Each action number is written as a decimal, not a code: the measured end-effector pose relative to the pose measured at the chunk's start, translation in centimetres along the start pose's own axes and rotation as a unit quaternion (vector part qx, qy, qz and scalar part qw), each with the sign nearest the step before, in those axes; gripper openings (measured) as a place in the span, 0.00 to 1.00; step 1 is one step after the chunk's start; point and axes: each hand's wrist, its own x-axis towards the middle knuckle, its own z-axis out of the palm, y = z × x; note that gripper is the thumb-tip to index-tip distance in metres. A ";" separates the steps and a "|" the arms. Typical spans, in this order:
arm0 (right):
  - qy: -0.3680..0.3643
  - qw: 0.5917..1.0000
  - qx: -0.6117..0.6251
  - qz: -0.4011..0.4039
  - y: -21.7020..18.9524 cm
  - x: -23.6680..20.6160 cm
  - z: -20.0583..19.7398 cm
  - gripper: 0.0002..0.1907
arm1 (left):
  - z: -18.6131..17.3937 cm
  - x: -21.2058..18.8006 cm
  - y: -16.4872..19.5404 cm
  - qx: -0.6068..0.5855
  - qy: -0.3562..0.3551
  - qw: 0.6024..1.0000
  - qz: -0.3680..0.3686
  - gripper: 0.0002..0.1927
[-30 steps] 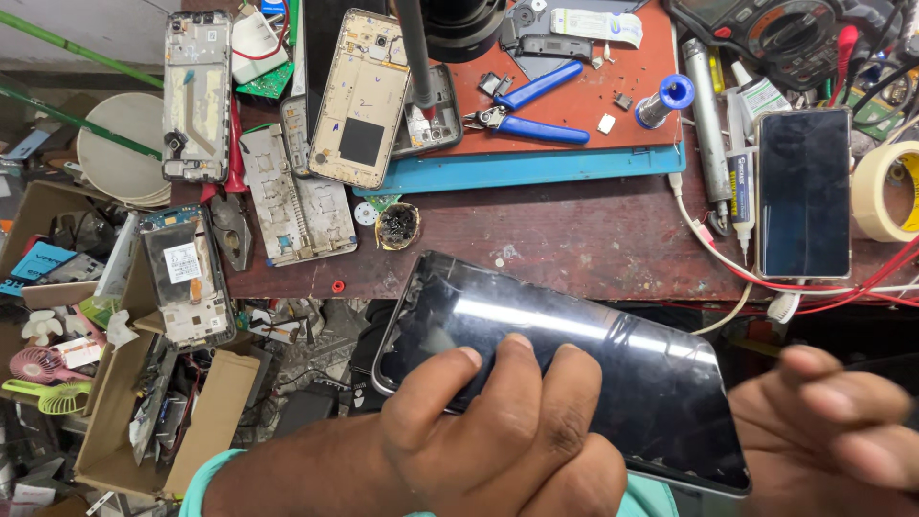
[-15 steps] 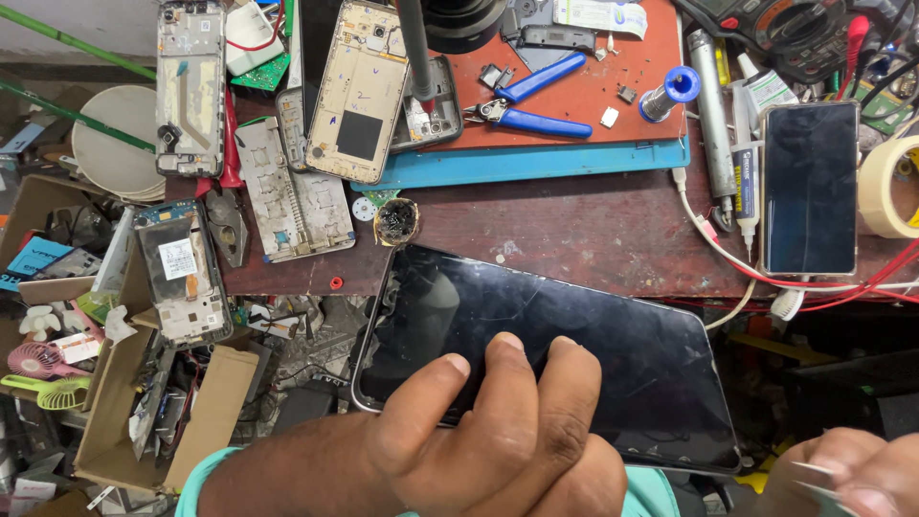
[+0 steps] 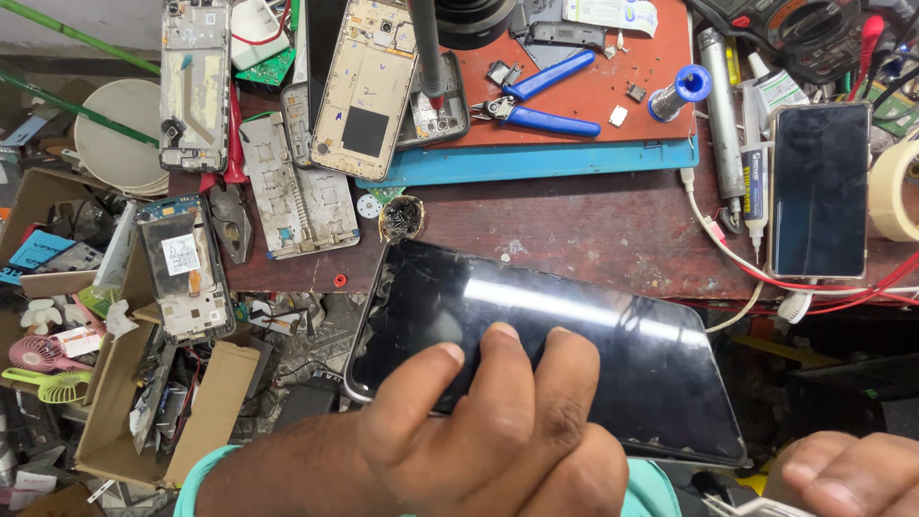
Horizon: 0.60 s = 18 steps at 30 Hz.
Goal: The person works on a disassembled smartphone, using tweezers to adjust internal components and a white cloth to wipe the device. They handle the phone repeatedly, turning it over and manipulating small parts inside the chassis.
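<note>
A dark brown workbench point(image 3: 593, 230) fills most of the view, crowded with repair clutter. Across its far side lies a red-brown work mat point(image 3: 613, 96) on a blue mat point(image 3: 536, 161), carrying blue-handled pliers point(image 3: 546, 105), a small blue-capped bottle point(image 3: 678, 91) and loose small parts. To the right a dark-screened phone point(image 3: 819, 190) lies flat, with a roll of pale tape point(image 3: 895, 190) just beside it at the frame edge and red and white cables point(image 3: 737, 263) trailing along the bench edge between that phone and the held one. To the left are stripped phone parts: a gold back shell point(image 3: 366, 86), a grey mid-frame point(image 3: 299, 196) and an opened phone with a white sticker point(image 3: 184, 268), above cardboard boxes point(image 3: 191, 412) of scraps at the lower left. In the foreground, over the near edge of the bench, the smartphone point(image 3: 574, 354) sits tilted, its long side running from upper left to lower right; its glass is black and glossy, with a bright streak of reflected light across it, and the lower edge is hidden by fingers. The left hand point(image 3: 488, 440), with a teal cuff at the wrist, is clamped on it from below, fingertips point(image 3: 500, 335) pressed on the screen. The right hand point(image 3: 847, 474) shows only partly at the lower right corner, fingers curled near something pale; whether it grips anything cannot be told.
</note>
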 end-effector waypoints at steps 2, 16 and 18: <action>-0.011 1.000 0.004 0.019 -0.5 0.4 0.0 0.12 | 0.1 -0.1 0.2 -0.013 -0.001 1.000 -0.020 0.05; -0.069 0.978 -0.052 0.191 -5.0 4.2 3.9 0.13 | -0.1 0.3 0.1 -0.044 -0.029 0.998 -0.038 0.07; -0.061 0.976 -0.085 0.189 -5.1 3.9 4.2 0.14 | 0.0 0.2 0.1 -0.038 -0.025 0.998 -0.033 0.07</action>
